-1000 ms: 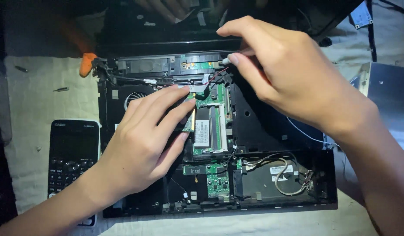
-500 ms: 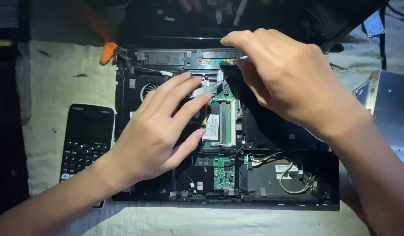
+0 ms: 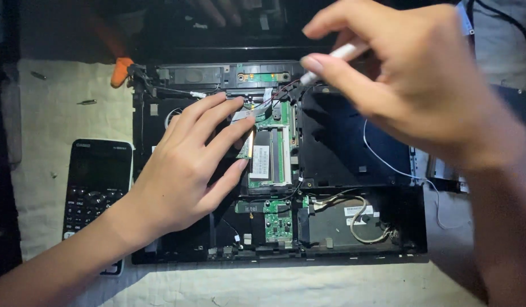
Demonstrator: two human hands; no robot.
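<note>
Head view. An opened laptop base [image 3: 354, 250] lies on a pale cloth [image 3: 64, 119], its green circuit boards exposed. The left hand [image 3: 183, 170] rests flat on the middle of the base, fingers extended and loosely spread; the fingertips [image 3: 247, 120] touch the area beside the memory module [image 3: 269, 159]. The right hand [image 3: 411, 85] is raised above the upper right of the base and pinches a slim white tool [image 3: 337, 55] between thumb and fingers, tip pointing down-left toward the thin cables [image 3: 274, 98] near the top edge.

To work well here, the left hand should press only on bare plastic or board edges, not on connectors, while the tool tip approaches the cables at a shallow angle and with light force.

Labels: a white rectangular sticker [image 3: 260, 161] sits on the memory module; a second white sticker [image 3: 355, 211] lies in the lower right bay among looped wires. A black calculator [image 3: 95, 187] lies left of the base, an orange object [image 3: 121, 70] at the upper left corner, and loose screws [image 3: 87, 102] on the cloth.
</note>
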